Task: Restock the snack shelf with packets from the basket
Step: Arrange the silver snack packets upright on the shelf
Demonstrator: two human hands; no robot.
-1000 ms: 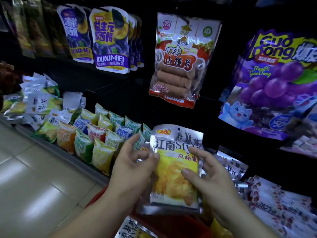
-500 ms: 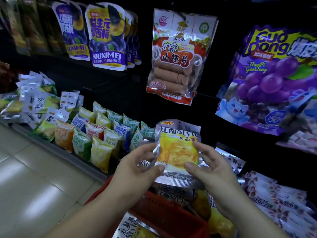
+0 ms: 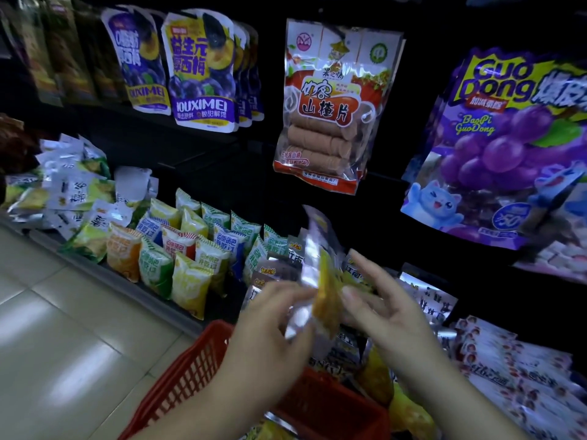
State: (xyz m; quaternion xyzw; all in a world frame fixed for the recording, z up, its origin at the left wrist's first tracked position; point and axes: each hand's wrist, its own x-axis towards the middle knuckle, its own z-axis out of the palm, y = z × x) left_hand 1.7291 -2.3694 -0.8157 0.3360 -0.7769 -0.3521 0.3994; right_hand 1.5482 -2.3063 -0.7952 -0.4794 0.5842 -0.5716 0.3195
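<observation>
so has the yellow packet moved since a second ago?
Yes. The yellow packet has turned from face-on to edge-on and risen: its top edge now sits closer under the hanging hawthorn bag than before. Left hand pinches it.

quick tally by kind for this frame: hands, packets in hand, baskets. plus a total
Hands: 2 (left hand, right hand)
Packet in hand: 1, blurred, between both hands
Basket: 1, red
Total: 4
</observation>
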